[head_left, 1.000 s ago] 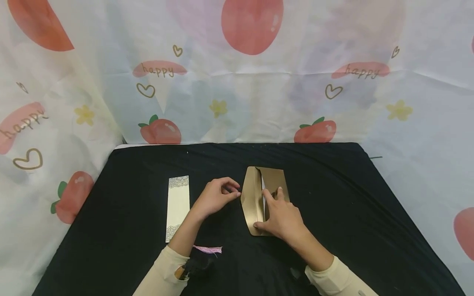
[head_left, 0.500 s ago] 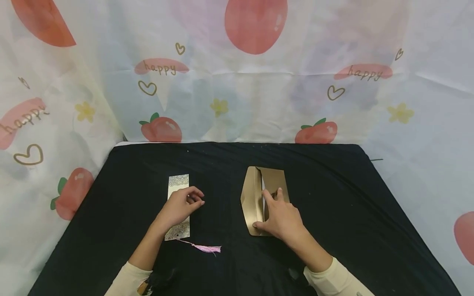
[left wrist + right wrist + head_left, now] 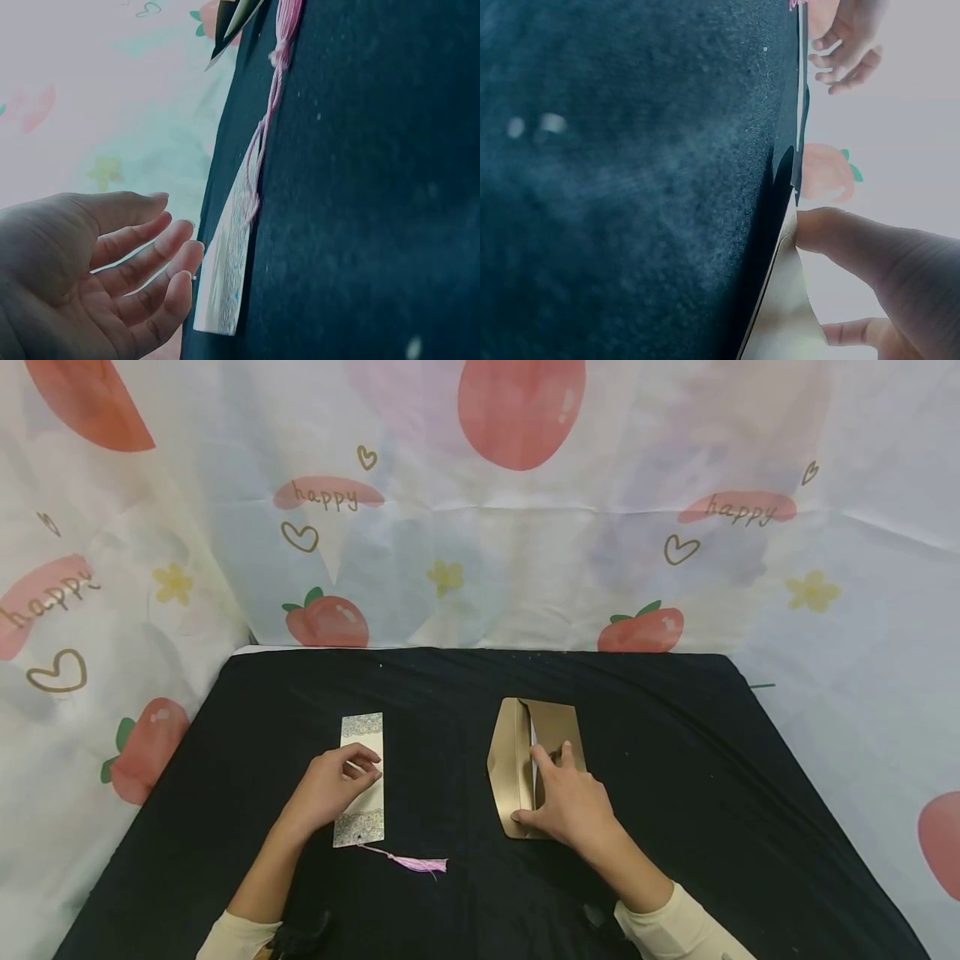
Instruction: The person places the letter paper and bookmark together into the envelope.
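My left hand (image 3: 330, 785) hovers over a cream bookmark (image 3: 360, 827) with patterned bands at both ends. In the left wrist view its fingers (image 3: 142, 262) are loosely bent with nothing between them, and the bookmark lies just beyond the fingertips. A pink tassel (image 3: 420, 864) trails rightward from the bookmark's near end. My right hand (image 3: 573, 802) rests spread on a gold envelope (image 3: 508, 760), thumb at its near edge and fingers on its face. The envelope's flap points left, unfolded, and a white edge (image 3: 533, 735) shows in the opening. Some right fingers are hidden.
A black cloth (image 3: 675, 760) covers the table. Behind it and to the sides hangs a white curtain (image 3: 480, 560) printed with fruit, hearts and lettering.
My left hand has drawn away from the envelope's flap, moving left until it is over the bookmark. The right hand stays put on the envelope.
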A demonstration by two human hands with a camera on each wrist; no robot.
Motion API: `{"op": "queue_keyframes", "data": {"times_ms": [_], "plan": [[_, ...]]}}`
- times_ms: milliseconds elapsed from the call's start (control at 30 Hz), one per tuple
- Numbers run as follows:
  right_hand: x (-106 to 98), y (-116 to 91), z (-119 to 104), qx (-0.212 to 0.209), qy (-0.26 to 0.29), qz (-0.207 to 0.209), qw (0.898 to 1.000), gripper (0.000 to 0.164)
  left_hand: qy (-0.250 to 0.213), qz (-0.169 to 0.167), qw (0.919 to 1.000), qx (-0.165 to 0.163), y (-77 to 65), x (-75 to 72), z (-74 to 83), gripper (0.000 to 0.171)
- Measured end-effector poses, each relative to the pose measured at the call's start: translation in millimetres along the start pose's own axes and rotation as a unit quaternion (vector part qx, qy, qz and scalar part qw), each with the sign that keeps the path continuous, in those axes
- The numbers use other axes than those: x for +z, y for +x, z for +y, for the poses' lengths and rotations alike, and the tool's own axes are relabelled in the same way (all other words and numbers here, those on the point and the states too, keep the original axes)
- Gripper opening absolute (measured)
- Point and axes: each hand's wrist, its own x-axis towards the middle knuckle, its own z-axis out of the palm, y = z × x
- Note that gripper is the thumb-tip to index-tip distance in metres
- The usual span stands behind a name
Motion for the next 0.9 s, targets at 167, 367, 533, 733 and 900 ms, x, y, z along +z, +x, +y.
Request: {"op": "queue_keyframes", "data": {"times_ms": [167,367,533,733,900], "plan": [[0,0,1,0.002,-0.001,0.0,1.0,0.1,0.006,0.013,0.9999,-0.007,-2.9,-4.1,-2.8,0.017],[2,1,1,0.002,0.0,-0.002,1.0,0.101,0.012,0.029,0.9994,-0.012,-6.2,-7.9,-5.7,0.016],[2,0,2,-0.001,0.0,-0.001,1.0,0.101,0.026,0.04,0.9986,-0.025,-6.7,-8.9,-11.5,0.016],[2,1,2,-0.001,0.001,0.0,1.0,0.101,0.042,0.061,0.9961,-0.049,-5.9,-9.4,-16.5,0.02],[2,0,2,-0.001,0.001,0.001,1.0,0.1,0.053,0.071,0.9922,-0.088,-5.6,-6.7,-15.4,0.044]]}}
